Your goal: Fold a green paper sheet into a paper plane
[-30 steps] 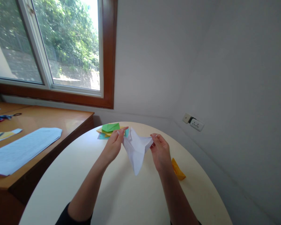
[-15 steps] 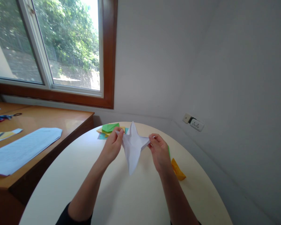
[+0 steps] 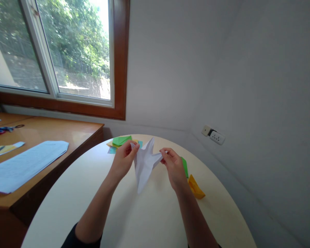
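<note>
**White paper fold held over a round table**

A pale, smooth, round table [image 3: 144, 220] stands in a corner of grey-white walls, and above its middle a folded white paper [image 3: 144, 164] is held in the air between two hands. The paper is thin and creased, with pointed flaps spreading up and to the sides and one long tip hanging down toward the tabletop.

The left hand [image 3: 124, 162] pinches the upper left flap between thumb and fingertips. The right hand [image 3: 173, 168] pinches the right flap the same way, its other fingers curled in.

Just beside the right hand, on the table, lie a flat green sheet [image 3: 184, 166] and a crumpled-looking orange fold [image 3: 195, 187]. Behind the left hand, near the far edge, sits a small stack of coloured sheets [image 3: 114, 146], yellow and blue-green, with a green folded piece [image 3: 122, 140] on top.

To the left stands a glossy wooden desk [image 3: 54, 132] bearing a long printed sheet [image 3: 23, 165], a strip of paper [image 3: 3, 148] and scissors [image 3: 1, 130]. A brown-framed window [image 3: 120, 69] shows leafy trees. A white socket [image 3: 213, 135] is fixed low on the right wall.
</note>
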Available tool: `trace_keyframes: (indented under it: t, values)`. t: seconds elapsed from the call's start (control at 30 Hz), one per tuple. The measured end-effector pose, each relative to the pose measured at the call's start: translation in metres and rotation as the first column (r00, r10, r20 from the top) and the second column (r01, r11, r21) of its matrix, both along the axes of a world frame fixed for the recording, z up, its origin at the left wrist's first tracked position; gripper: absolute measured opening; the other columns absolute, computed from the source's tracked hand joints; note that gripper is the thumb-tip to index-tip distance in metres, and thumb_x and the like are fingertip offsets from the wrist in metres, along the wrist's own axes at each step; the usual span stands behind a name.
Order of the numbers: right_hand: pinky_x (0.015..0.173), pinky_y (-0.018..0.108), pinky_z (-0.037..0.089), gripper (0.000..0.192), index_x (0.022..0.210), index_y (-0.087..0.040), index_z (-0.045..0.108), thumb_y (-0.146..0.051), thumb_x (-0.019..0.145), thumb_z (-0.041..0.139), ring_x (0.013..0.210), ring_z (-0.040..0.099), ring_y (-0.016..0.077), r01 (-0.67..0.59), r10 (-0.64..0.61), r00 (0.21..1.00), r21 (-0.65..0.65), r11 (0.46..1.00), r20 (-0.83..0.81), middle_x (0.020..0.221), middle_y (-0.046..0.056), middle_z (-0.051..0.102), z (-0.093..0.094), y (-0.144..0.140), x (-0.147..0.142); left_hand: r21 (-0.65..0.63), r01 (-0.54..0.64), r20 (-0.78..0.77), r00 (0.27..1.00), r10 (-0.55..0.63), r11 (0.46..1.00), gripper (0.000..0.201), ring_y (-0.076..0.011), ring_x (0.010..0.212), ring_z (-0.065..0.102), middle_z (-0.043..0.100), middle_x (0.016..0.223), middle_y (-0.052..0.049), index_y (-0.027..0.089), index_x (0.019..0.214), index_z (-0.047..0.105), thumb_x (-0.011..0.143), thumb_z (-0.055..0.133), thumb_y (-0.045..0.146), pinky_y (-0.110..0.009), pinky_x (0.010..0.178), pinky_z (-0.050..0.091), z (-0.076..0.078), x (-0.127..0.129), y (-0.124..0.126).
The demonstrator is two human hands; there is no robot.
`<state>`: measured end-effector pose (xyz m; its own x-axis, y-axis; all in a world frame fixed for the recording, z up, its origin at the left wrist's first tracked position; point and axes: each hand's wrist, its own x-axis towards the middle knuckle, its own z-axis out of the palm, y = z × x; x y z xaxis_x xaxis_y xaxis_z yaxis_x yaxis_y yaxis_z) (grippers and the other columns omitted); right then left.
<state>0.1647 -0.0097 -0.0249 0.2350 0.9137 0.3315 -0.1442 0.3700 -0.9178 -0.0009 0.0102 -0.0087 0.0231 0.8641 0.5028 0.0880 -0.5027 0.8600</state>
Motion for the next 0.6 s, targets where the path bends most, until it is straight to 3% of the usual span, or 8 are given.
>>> trace_keyframes:
  t: [0.17,0.43,0.6]
  values:
    - [0.057,0.025,0.037,0.023,0.071,-0.020,0.067,-0.042,0.066,0.067,0.058,0.046,0.0114,-0.028,0.029,0.993,-0.011,1.000,0.115,0.061,-0.002,0.056,0.0006,-0.0006,-0.0023,0.003,-0.015,0.033,0.999,0.014,1.000,0.027,-0.0107,0.059,0.044,0.047,0.061,0.002,0.016,0.063,0.050,0.075,0.056,0.040,-0.021,0.054,0.034,0.0005,0.0001,0.0003]
    - [0.059,0.025,0.043,0.036,0.078,-0.022,0.062,-0.027,0.047,0.081,0.060,0.051,0.0125,-0.175,0.179,0.979,-0.042,0.984,0.099,0.062,-0.004,0.055,0.0031,-0.0048,-0.0023,0.013,-0.051,0.053,0.997,0.051,0.999,0.029,-0.0098,0.056,0.043,0.046,0.058,0.003,0.017,0.060,0.047,0.074,0.057,0.040,-0.020,0.052,0.034,-0.0011,-0.0018,0.0022]
    - [0.056,0.024,0.042,0.031,0.072,-0.021,0.059,-0.027,0.050,0.079,0.058,0.049,0.0115,-0.120,0.121,0.981,-0.014,0.993,0.151,0.062,-0.004,0.055,0.0025,-0.0044,-0.0004,-0.021,-0.031,0.031,0.999,0.031,0.999,0.026,-0.0120,0.059,0.048,0.054,0.062,0.001,0.017,0.066,0.055,0.070,0.061,0.042,-0.022,0.054,0.036,-0.0005,-0.0044,0.0028]
